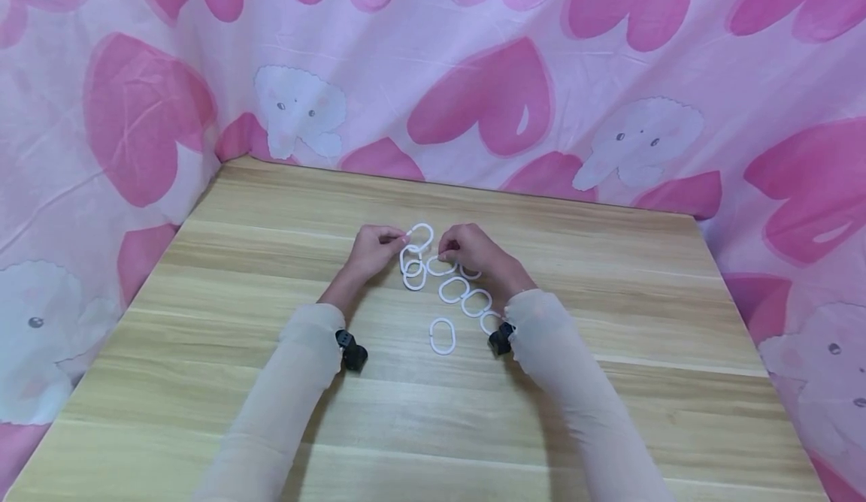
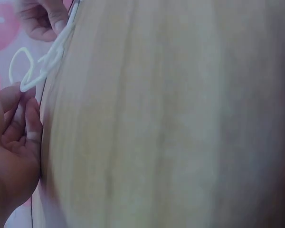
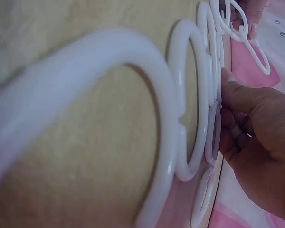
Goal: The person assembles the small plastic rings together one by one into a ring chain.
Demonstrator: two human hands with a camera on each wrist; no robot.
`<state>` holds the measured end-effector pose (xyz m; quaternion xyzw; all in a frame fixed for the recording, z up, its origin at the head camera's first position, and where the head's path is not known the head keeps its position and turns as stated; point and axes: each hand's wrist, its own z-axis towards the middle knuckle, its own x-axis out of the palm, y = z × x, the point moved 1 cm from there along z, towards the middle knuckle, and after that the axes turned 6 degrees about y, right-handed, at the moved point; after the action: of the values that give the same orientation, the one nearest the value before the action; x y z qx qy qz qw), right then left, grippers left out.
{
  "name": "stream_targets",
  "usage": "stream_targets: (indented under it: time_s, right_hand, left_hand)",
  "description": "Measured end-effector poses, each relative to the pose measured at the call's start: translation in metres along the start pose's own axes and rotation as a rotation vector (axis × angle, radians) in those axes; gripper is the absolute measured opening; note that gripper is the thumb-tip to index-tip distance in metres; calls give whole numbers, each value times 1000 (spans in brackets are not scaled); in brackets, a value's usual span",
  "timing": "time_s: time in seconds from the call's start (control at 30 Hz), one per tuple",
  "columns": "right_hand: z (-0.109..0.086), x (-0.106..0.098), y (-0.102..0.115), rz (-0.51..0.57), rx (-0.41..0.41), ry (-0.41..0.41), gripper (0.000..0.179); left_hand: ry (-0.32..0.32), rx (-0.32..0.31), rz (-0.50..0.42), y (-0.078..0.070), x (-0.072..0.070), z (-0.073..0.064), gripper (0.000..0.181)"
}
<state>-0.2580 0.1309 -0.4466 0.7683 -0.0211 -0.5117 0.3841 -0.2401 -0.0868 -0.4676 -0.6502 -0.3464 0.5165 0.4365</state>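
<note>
Several white oval shower curtain rings, each with a small gap, are on the wooden table. My left hand (image 1: 372, 250) pinches the edge of one ring (image 1: 432, 236) between thumb and forefinger. That ring is hooked to another ring (image 1: 402, 261), with a third ring (image 1: 415, 288) linked below. To their right, my right hand (image 1: 479, 250) has its thumb and curled fingers on the far edge of a flat ring (image 1: 441, 274). In the right wrist view the right hand (image 3: 266, 137) bends over the row of rings, its other fingertips partly hidden.
More rings (image 1: 476, 316) lie in a slanting row under and beside the right wrist. Nearer the front, a single ring (image 1: 454, 337) sits apart. Pink heart-patterned cloth (image 1: 379, 74) hangs around the wooden table (image 1: 419, 427). Both wrists wear small black cameras.
</note>
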Motion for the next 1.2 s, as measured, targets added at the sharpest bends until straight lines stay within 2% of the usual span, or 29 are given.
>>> stream_targets:
  time_s: [0.17,0.27,0.4,0.57,0.7,0.97,1.2]
  right_hand:
    - [1,0,-1,-55,-10,-7,6]
    - [1,0,-3,-38,21,5,7]
    - [-1,-4,-5,10,62,0,9]
    - [-2,-6,-10,61,72,-26,9]
    - [-3,-8,-13,156,77,-51,9]
    - [-6,-16,-14,300,124,-117,22]
    - [-2,-19,-8,388,135,-205,23]
  left_hand:
    - [11,17,6,3,-3,-1,21]
    - [18,22,25,5,-3,-1,19]
    - [28,16,37,6,-2,0,19]
    - [32,11,47,5,-1,-1,19]
    - [27,7,51,4,-1,-1,19]
    - [33,1,56,4,0,-1,20]
    - [32,-7,50,4,0,-1,19]
